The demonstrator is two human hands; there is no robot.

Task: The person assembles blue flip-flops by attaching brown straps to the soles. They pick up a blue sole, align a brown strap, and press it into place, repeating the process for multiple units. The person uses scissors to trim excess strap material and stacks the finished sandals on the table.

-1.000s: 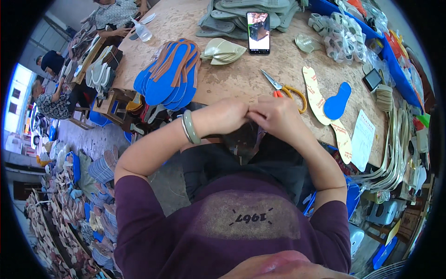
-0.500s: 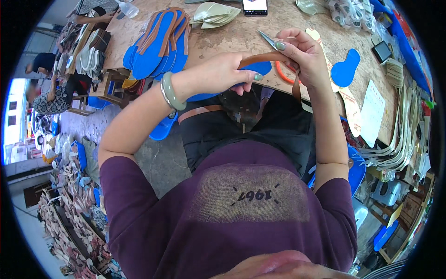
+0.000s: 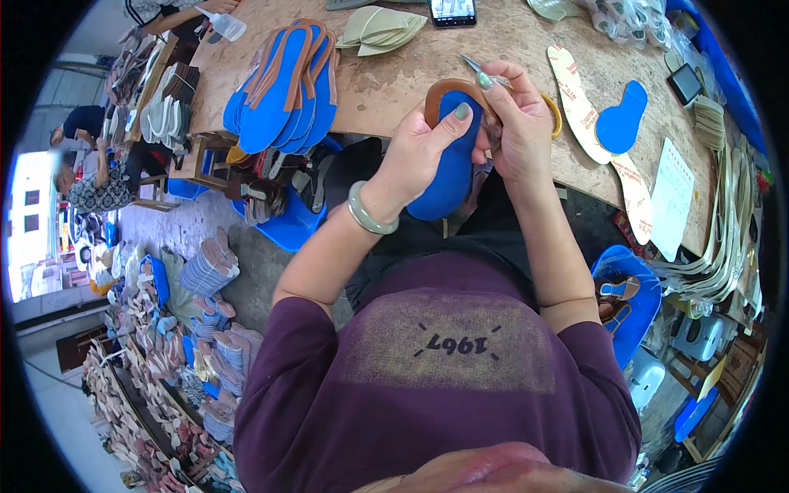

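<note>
Near the table's front edge, my left hand is closed round a blue insole, its thumb pressed on the blue face. A brown strip curves round the insole's far end, along its rim. My right hand is closed at the insole's right side, with thumb and fingers by the strip. It also keeps a pair of scissors in its grip; the blade tips point away to the left and a yellow-orange handle loop shows beside the palm. The fingers partly hide the right rim of the insole.
A stack of blue insoles with brown strips lies at the left, beside cream pieces and a phone. At the right are a loose blue insole, cream insoles and a paper sheet. A blue basin stands below.
The brown strip, earlier stretched between my hands, now curves round the end of the insole. My left hand has moved right, and the insole has come up and turned more upright between my hands.
</note>
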